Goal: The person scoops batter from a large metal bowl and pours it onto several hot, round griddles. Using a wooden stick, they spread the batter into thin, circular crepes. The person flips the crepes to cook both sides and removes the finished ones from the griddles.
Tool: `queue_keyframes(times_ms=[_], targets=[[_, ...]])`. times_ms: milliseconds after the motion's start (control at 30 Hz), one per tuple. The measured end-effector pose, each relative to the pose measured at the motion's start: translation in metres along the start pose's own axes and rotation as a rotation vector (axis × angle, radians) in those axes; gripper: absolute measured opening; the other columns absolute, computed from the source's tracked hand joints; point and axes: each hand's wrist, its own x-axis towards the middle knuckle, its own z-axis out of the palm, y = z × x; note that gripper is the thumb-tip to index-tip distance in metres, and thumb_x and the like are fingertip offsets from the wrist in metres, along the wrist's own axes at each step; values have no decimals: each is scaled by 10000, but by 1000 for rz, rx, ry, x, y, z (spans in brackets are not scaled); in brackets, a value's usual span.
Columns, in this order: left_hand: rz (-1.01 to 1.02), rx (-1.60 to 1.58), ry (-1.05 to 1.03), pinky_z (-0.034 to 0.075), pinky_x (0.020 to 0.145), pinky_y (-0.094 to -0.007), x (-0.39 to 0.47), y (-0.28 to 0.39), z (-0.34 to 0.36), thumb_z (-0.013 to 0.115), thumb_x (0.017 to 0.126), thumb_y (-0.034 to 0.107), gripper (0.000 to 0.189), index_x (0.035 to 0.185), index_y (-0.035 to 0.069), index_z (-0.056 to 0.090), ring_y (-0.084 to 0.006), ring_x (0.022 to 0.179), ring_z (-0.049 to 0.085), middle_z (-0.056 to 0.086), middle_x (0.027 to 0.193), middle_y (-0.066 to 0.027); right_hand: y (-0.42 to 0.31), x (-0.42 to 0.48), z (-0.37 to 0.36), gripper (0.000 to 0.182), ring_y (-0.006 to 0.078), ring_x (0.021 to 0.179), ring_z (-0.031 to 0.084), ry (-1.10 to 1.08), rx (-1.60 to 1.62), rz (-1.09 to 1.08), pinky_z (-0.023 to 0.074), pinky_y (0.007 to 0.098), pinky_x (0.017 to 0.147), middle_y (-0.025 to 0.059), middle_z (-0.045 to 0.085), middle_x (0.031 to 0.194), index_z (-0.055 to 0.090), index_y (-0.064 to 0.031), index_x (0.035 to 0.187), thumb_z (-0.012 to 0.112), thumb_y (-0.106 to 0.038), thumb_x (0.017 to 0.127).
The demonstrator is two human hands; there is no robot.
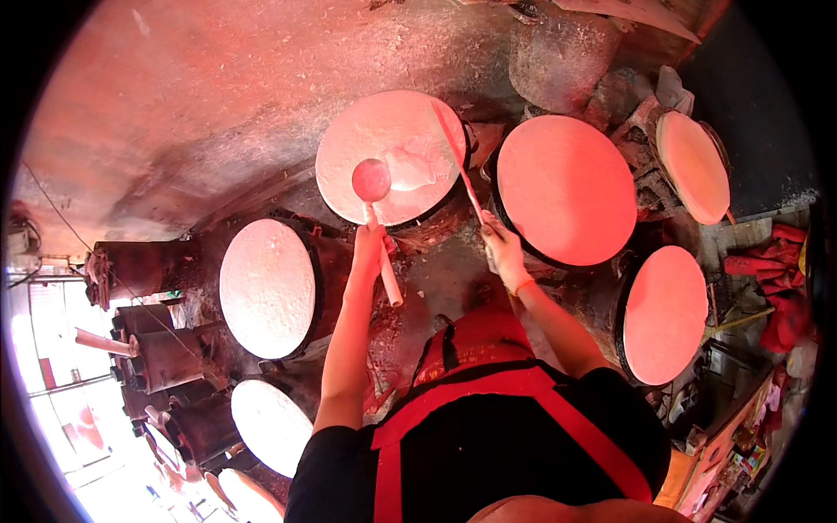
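Observation:
My left hand [370,247] grips the handle of a round ladle [371,181]. The ladle's bowl is over a pale, thin pancake-like sheet [353,137] on a round griddle straight ahead. Beside the bowl, a wetter, glossy patch [415,163] shows on that sheet. My right hand [502,253] is closed around a long thin stick [461,163], whose far end lies across the sheet's right side. Whether the stick touches the surface I cannot tell. Nearest to my right hand is another round griddle covered by a smooth sheet [566,189].
Another covered griddle [268,289] stands at left and one more [666,315] at right. A round stack of flat sheets [693,167] leans at far right. Dark metal drums [167,359] line the left side. Red cloth [778,287] lies at right. A stained wall [261,85] rises behind.

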Motion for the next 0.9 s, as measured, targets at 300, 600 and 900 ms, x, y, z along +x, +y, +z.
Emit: queue_keyframes(times_ms=[300,600,900], targets=[[-30,-207,-624,376,439,-248,-1,44,-17,441,909,78,80,940,7,461,-142,509,436,466,686,-51,-56,-35,74,407,83,336,286,-307,98,568,203,249,324,-29,362,504,461,-278,1342,484,-280,936],[-482,-532,-463,273,363,-151,-76,87,-71,488,921,73,69,903,14,456,-42,478,361,434,677,11,30,-26,30,432,191,870,629,-88,-686,-303,463,336,787,133,671,980,571,-113,1227,557,-406,910],[-515,-381,-253,282,378,-157,-155,9,-95,495,909,54,52,871,32,466,-47,483,362,433,674,12,1,-86,12,400,366,983,599,149,-857,-452,499,380,811,200,608,1092,563,-117,1211,521,-374,907]])
